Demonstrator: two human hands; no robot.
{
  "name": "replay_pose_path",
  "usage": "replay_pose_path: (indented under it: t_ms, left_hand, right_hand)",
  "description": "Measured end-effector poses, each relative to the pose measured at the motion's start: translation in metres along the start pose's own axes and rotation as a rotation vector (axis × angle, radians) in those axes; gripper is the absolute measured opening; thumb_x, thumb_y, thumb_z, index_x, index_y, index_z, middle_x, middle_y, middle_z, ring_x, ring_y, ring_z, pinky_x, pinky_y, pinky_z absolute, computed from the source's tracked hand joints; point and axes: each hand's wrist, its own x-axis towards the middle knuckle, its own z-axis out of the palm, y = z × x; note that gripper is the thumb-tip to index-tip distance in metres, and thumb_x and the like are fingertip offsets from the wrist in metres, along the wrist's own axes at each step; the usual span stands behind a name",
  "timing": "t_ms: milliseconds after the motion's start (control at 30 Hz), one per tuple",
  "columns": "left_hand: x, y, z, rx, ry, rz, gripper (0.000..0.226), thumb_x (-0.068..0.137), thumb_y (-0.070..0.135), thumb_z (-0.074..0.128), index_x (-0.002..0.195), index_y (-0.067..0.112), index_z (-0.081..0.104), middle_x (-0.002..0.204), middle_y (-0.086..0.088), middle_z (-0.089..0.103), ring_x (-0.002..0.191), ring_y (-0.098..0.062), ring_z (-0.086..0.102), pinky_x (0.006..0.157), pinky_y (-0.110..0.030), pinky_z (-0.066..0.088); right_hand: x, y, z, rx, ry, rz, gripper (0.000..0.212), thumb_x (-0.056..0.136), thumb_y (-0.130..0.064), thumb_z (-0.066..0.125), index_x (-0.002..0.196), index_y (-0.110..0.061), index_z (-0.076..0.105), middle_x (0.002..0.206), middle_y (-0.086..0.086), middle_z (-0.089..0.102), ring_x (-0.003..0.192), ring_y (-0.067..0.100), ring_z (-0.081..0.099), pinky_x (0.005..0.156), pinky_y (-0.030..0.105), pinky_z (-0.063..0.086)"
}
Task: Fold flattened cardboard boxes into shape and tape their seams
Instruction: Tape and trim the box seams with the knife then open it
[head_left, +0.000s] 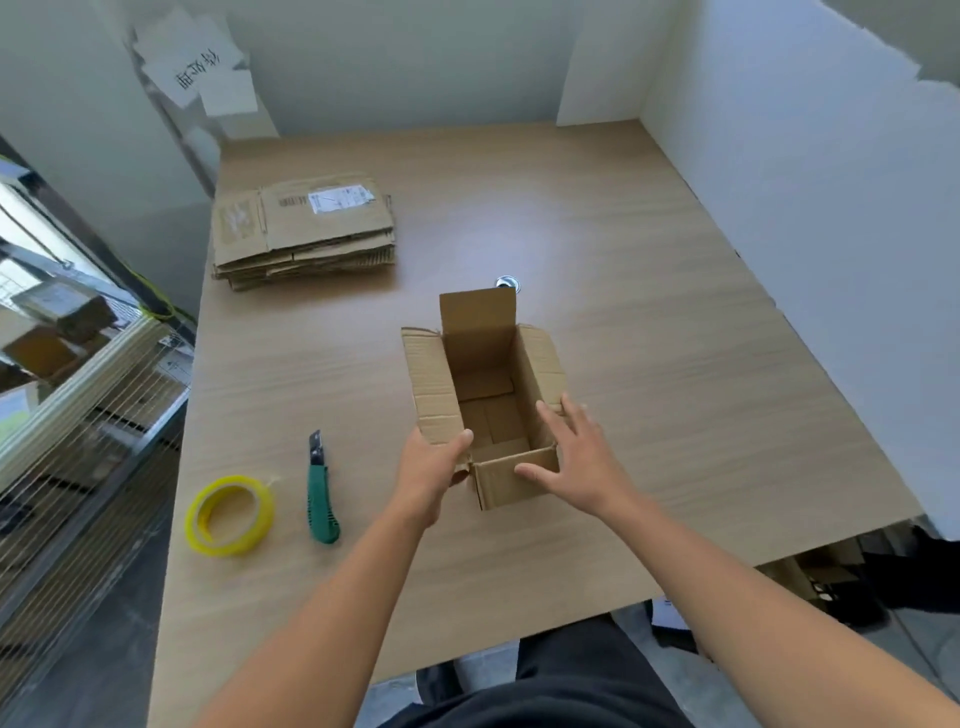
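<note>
1. The table (649, 338) carries everything; the work sits at its near middle, under both hands.
2. The stack of flattened boxes (304, 228) lies well beyond the left fingertips, towards the far left corner. Several remain unfolded, so I judge most of the task is ahead.
3. One box (488, 358) stands erected between the two hands. Its top flaps stand open and its bottom flaps are folded in. No tape shows on it; whether the underside seam is taped cannot be told.
4. The left hand (431, 470) grips the near-left corner, thumb hooked over the side flap's edge, the other fingers hidden behind the cardboard.
5. The right hand (576, 457) is spread, its straight fingers (550, 415) touching the right wall and the thumb resting on the near flap. Closing the top looks like the step in hand.
6. The tape roll (223, 546) lies well to the left of the left fingers, untouched.
7. The knife (322, 499) lies between the roll and the left hand, nearer the roll.
</note>
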Motion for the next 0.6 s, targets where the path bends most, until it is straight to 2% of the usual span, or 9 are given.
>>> replay_pose_path:
  t_ms: [100,267,467,600]
  left_hand:
    - [0.037,0.021,0.041,0.015,0.003,0.013,0.025,0.088,0.016,0.074,0.104,0.028,0.059,0.109,-0.003,0.069,0.097,-0.019,0.068,0.074,-0.041,0.062]
    - [0.112,0.062,0.147,0.051,-0.041,0.006,0.020,0.090,0.032,0.074,0.104,0.028,0.060,0.108,-0.002,0.071,0.098,-0.022,0.069,0.074,-0.042,0.061]
    - [0.233,0.128,0.303,0.027,-0.046,0.026,0.024,0.091,0.026,0.073,0.110,0.022,0.059,0.108,-0.006,0.071,0.098,-0.024,0.070,0.077,-0.043,0.061]
    - [0.320,0.167,0.395,-0.008,-0.060,0.061,0.026,0.090,0.024,0.073,0.111,0.025,0.058,0.106,-0.001,0.069,0.096,-0.021,0.069,0.077,-0.043,0.062]
  right_hand:
    - [0.029,0.025,-0.027,-0.081,0.070,0.003,0.096,0.086,-0.078,0.051,0.162,-0.036,0.012,0.171,0.003,0.004,0.157,0.026,-0.001,0.126,0.045,0.014]
    - [0.102,0.094,-0.096,-0.143,0.187,0.071,0.085,0.095,-0.065,0.048,0.162,-0.025,0.015,0.170,0.005,0.011,0.157,0.023,0.003,0.127,0.045,0.011]
    - [0.229,0.205,-0.188,-0.156,0.209,0.105,0.075,0.101,-0.058,0.041,0.162,-0.019,0.019,0.170,0.009,0.008,0.157,0.024,0.001,0.127,0.040,0.006]
    - [0.323,0.269,-0.239,-0.191,0.276,0.115,0.068,0.104,-0.052,0.037,0.162,-0.018,0.021,0.170,0.009,0.010,0.157,0.024,0.003,0.127,0.042,0.005]
